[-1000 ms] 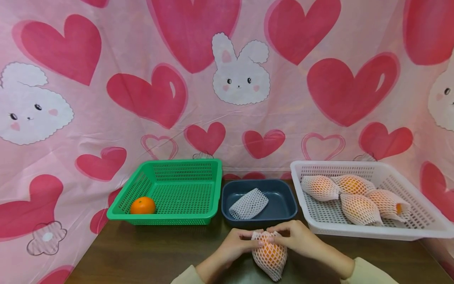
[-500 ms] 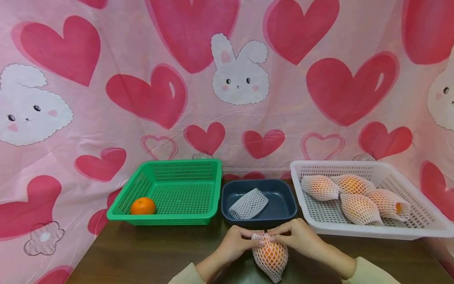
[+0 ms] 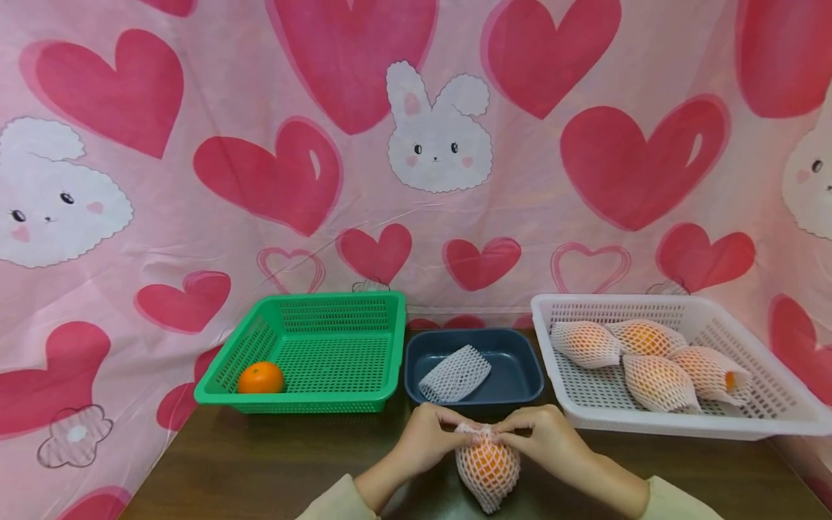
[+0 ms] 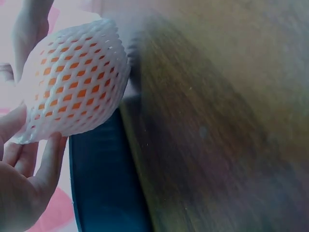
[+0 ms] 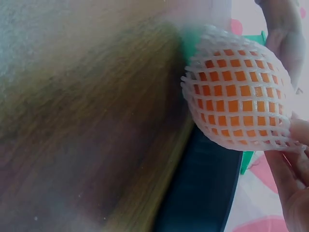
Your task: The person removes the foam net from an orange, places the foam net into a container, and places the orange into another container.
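Note:
An orange in a white foam net sleeve (image 3: 489, 473) is between my two hands, low in the head view, close to the table's near side. My left hand (image 3: 425, 442) pinches the sleeve's upper edge from the left. On the other side my right hand (image 3: 549, 438) pinches the same edge with thumb and fingers. Both wrist views show the netted orange (image 4: 77, 82) with its mesh stretched round the fruit and fingers at one end of the net. The sleeve's other end narrows toward my body.
Behind my hands a dark blue tray (image 3: 513, 365) holds a loose foam net (image 3: 455, 374). To the left, a green basket (image 3: 338, 361) contains one bare orange (image 3: 261, 378). A white basket (image 3: 585, 415) at right holds several netted oranges (image 3: 659, 383). A pink curtain hangs behind.
The netted orange has shifted slightly left in the head view. My left hand has risen a little, and both hands have stayed on the sleeve's upper edge.

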`<state>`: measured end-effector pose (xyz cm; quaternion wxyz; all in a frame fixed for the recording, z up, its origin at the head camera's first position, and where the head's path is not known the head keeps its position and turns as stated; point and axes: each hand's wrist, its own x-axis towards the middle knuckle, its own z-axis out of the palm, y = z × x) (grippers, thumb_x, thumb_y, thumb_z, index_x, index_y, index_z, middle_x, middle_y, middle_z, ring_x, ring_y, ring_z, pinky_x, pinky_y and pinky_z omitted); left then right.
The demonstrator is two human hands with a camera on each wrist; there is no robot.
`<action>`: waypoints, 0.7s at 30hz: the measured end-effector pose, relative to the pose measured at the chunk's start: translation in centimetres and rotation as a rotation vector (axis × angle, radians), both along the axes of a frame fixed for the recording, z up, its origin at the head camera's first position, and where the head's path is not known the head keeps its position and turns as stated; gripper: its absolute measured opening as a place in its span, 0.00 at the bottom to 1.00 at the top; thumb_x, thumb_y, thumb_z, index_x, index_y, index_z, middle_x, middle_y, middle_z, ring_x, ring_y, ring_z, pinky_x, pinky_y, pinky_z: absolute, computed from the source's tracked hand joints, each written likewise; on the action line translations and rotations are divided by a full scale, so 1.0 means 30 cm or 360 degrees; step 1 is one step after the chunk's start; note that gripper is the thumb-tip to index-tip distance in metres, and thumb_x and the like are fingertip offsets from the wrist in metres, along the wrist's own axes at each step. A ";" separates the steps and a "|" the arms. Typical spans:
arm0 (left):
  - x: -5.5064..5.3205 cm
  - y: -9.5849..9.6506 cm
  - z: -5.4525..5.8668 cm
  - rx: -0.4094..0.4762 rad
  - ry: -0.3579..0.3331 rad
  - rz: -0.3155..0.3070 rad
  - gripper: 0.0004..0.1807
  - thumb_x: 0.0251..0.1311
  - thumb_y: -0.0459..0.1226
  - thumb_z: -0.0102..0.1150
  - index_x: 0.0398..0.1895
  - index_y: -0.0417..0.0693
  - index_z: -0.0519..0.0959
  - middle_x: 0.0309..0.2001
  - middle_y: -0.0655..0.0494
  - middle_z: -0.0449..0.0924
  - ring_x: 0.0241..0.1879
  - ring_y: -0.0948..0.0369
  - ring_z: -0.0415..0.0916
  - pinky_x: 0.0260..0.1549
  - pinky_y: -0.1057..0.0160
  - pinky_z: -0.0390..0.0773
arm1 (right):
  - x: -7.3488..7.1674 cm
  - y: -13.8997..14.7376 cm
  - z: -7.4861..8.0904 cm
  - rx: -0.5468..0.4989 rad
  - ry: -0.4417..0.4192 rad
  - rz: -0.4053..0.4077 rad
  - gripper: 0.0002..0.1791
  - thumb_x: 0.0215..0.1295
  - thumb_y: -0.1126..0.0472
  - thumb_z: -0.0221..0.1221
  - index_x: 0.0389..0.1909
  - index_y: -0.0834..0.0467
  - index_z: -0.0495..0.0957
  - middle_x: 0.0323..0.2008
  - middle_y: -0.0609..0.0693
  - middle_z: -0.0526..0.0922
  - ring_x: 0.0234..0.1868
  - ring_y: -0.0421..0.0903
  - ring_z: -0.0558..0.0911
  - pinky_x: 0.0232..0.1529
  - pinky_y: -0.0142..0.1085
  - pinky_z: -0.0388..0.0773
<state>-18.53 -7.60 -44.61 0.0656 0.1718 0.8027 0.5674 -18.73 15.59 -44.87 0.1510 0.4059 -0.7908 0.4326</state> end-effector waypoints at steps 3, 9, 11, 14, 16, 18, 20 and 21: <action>-0.002 -0.005 0.006 -0.0038 0.0010 0.0004 0.05 0.54 0.35 0.77 0.34 0.46 0.92 0.32 0.61 0.89 0.36 0.69 0.81 0.33 0.70 0.79 | -0.003 -0.001 -0.009 -0.0016 -0.0010 0.0006 0.05 0.58 0.66 0.73 0.36 0.57 0.90 0.33 0.45 0.90 0.35 0.36 0.86 0.34 0.27 0.81; -0.011 -0.020 -0.003 0.0007 0.0010 -0.0136 0.06 0.57 0.35 0.75 0.37 0.45 0.91 0.39 0.61 0.89 0.44 0.68 0.82 0.44 0.67 0.80 | -0.017 0.034 -0.012 -0.0014 -0.0536 0.0184 0.16 0.66 0.61 0.69 0.51 0.65 0.84 0.47 0.54 0.88 0.48 0.36 0.83 0.44 0.33 0.83; -0.014 -0.025 -0.009 0.0040 -0.0003 -0.0200 0.09 0.58 0.35 0.74 0.42 0.44 0.90 0.44 0.59 0.89 0.48 0.67 0.81 0.50 0.65 0.79 | -0.022 0.045 -0.014 -0.0007 -0.0650 0.0251 0.20 0.66 0.61 0.69 0.55 0.68 0.82 0.51 0.59 0.86 0.52 0.37 0.82 0.48 0.34 0.82; -0.016 -0.031 -0.015 0.0071 -0.0058 -0.0264 0.18 0.58 0.35 0.75 0.51 0.40 0.86 0.51 0.54 0.86 0.52 0.65 0.80 0.52 0.64 0.78 | -0.025 0.055 -0.016 0.0024 -0.0701 0.0292 0.18 0.66 0.61 0.69 0.53 0.66 0.85 0.52 0.58 0.86 0.54 0.37 0.82 0.49 0.33 0.81; -0.014 -0.033 -0.017 0.0063 -0.0096 -0.0296 0.24 0.56 0.36 0.76 0.56 0.40 0.84 0.54 0.53 0.85 0.52 0.65 0.80 0.52 0.64 0.78 | -0.025 0.055 -0.018 0.0031 -0.0695 0.0297 0.15 0.65 0.61 0.69 0.49 0.63 0.88 0.50 0.55 0.88 0.53 0.38 0.83 0.49 0.32 0.81; -0.011 -0.032 -0.020 0.0054 -0.0117 -0.0323 0.25 0.55 0.36 0.77 0.58 0.42 0.84 0.56 0.53 0.84 0.52 0.66 0.80 0.52 0.65 0.78 | -0.023 0.052 -0.019 0.0017 -0.0689 0.0301 0.12 0.65 0.62 0.69 0.47 0.62 0.89 0.48 0.53 0.88 0.52 0.38 0.84 0.48 0.33 0.81; -0.005 -0.028 -0.021 0.0043 -0.0108 -0.0334 0.22 0.55 0.36 0.77 0.55 0.45 0.86 0.55 0.56 0.85 0.52 0.67 0.80 0.51 0.66 0.77 | -0.021 0.046 -0.021 -0.0004 -0.0634 0.0301 0.10 0.64 0.62 0.70 0.44 0.61 0.90 0.47 0.51 0.89 0.50 0.40 0.85 0.47 0.34 0.82; -0.002 -0.026 -0.021 0.0046 -0.0099 -0.0329 0.20 0.55 0.36 0.77 0.52 0.46 0.87 0.53 0.57 0.85 0.52 0.67 0.80 0.51 0.67 0.78 | -0.020 0.042 -0.022 -0.0013 -0.0590 0.0297 0.09 0.64 0.62 0.70 0.43 0.61 0.90 0.46 0.51 0.89 0.49 0.41 0.86 0.46 0.35 0.83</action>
